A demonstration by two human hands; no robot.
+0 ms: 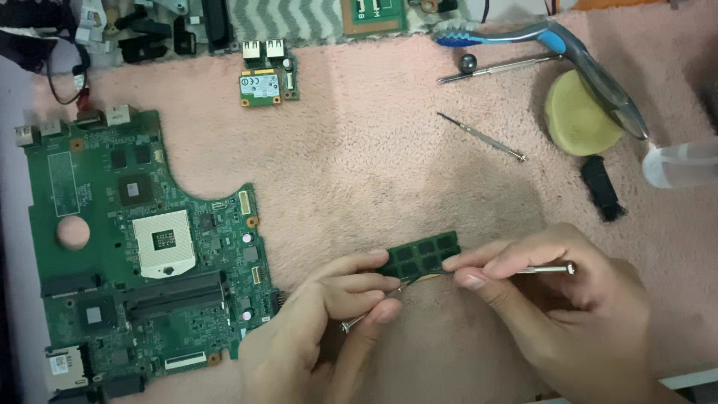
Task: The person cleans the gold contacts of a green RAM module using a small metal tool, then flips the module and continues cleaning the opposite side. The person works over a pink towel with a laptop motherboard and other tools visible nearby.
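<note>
A small green memory module (423, 253) with black chips is pinched between both my hands over the pink cloth (374, 150). My left hand (321, 329) grips its left end and also holds a thin metal screwdriver (351, 323) slanting down from the fingers. My right hand (553, 307) grips the module's right end and holds a second slim metal screwdriver (550, 268) lying level across the fingers. Where the two tool tips meet under the module is hidden.
A large green motherboard (127, 239) lies at the left. A small green card (267, 82) sits at top centre. Two more thin screwdrivers (482, 137), a toothbrush (553, 45), a yellow sponge (580, 120), a black part (602, 187) and a clear bottle (684, 164) lie at the right.
</note>
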